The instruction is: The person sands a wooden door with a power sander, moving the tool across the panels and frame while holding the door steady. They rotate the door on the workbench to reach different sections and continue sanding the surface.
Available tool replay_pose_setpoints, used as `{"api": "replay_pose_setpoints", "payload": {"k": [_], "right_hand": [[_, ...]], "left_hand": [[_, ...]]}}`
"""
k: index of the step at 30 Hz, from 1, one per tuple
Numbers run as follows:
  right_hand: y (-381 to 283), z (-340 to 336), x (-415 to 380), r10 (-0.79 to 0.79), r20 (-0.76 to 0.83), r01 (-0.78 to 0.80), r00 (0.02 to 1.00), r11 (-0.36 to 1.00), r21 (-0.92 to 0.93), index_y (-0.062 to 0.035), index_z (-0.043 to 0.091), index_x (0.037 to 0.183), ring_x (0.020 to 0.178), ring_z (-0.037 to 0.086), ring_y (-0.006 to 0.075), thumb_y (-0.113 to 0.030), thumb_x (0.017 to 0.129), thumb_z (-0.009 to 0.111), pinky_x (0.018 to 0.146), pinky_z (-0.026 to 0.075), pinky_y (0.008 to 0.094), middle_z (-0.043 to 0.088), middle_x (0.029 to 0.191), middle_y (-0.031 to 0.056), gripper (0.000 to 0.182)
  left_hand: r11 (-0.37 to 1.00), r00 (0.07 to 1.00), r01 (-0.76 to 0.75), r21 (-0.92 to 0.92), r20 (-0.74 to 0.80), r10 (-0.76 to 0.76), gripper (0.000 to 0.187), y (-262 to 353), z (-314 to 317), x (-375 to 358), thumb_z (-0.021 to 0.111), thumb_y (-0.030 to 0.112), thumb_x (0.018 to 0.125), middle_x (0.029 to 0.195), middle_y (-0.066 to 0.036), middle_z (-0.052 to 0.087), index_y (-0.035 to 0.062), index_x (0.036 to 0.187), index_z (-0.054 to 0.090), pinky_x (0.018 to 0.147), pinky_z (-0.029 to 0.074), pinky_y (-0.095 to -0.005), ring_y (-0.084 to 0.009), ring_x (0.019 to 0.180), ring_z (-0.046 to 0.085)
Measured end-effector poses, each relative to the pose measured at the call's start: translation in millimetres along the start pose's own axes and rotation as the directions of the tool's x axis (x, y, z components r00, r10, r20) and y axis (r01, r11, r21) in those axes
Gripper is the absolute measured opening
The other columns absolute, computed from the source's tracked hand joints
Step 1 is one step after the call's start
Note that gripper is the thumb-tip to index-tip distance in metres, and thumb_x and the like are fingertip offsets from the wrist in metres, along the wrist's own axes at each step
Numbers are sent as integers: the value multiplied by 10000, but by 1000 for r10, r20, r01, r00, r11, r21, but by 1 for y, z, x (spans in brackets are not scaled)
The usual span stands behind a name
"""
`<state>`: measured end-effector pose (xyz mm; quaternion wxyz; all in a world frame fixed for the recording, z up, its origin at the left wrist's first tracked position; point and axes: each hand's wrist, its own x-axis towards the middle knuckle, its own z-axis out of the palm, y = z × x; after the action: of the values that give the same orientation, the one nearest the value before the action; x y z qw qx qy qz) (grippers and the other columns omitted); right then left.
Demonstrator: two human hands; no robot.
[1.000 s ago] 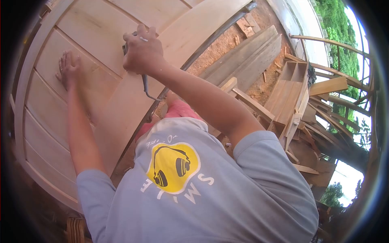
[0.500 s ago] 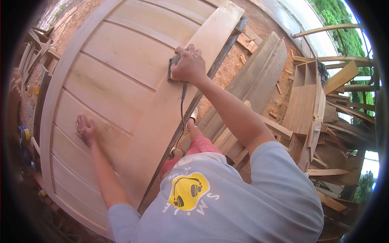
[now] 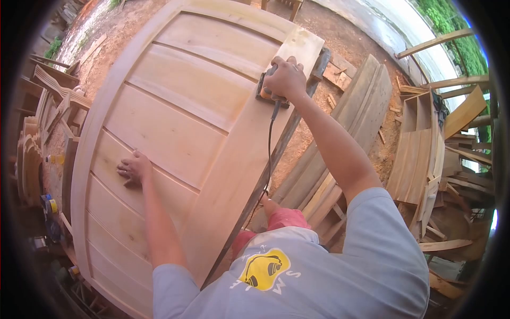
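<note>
A large pale wooden panel door (image 3: 175, 127) with grooved boards lies before me. My right hand (image 3: 287, 77) is closed over a small power sander (image 3: 264, 94), its pad resting on the door's wide right-hand edge board near the far end. A dark cord (image 3: 271, 133) trails from the sander down along that edge. My left hand (image 3: 135, 169) rests on the grooved boards at the left, holding nothing, with its fingers somewhat bent and apart. A dark patch, perhaps shadow, shows beneath it.
Long weathered planks (image 3: 345, 117) lie on the sawdust-covered ground to the right. Beyond them stand a wooden shelf unit (image 3: 414, 143) and a heap of timber (image 3: 462, 175). Stacked wooden pieces (image 3: 37, 143) and a yellow-labelled bottle (image 3: 55, 159) are at the left.
My right hand has moved the sander toward the far end of the edge board. My left hand has shifted on the boards, its fingers more bent. The whole view has also shifted.
</note>
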<state>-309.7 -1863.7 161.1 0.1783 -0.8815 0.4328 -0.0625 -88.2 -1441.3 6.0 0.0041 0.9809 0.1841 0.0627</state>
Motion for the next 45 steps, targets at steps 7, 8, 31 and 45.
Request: {"api": "replay_pose_setpoints", "payload": {"k": [7, 8, 31, 45], "right_hand": [[33, -20, 95, 83, -25, -86, 996, 990, -114, -190, 648, 1327, 1267, 554, 423, -285, 773, 604, 1059, 486, 450, 568, 1366, 191, 564], [39, -22, 108, 62, -39, -67, 997, 988, -142, -187, 648, 1322, 1231, 588, 418, -317, 782, 597, 1048, 491, 454, 586, 1339, 192, 558], [135, -51, 317, 113, -54, -122, 992, 970, -209, -266, 697, 1275, 1216, 655, 292, -407, 744, 685, 1025, 500, 411, 699, 1306, 99, 549], [104, -34, 365, -48, -72, 37, 996, 988, -150, -231, 701, 1248, 1179, 662, 273, -370, 721, 690, 986, 526, 414, 708, 1262, 97, 545]], "left_hand": [[996, 1000, -3, -94, -18, 1, 732, -3, -12, -8, 531, 520, 953, 1625, -188, 347, 18, 1481, 457, 1148, 225, -727, -323, 1540, 262], [998, 995, -12, -64, -98, 6, 711, -9, 4, -4, 544, 501, 944, 1615, -165, 373, 26, 1469, 475, 1137, 258, -716, -299, 1535, 280], [1000, 992, -26, -17, -122, 23, 650, -24, 20, 6, 551, 502, 971, 1599, -156, 402, 62, 1447, 502, 1145, 277, -680, -296, 1523, 309], [999, 991, -51, 11, -122, 52, 669, -36, 27, 13, 537, 523, 987, 1589, -140, 425, 59, 1467, 497, 1149, 286, -661, -301, 1502, 345]]}}
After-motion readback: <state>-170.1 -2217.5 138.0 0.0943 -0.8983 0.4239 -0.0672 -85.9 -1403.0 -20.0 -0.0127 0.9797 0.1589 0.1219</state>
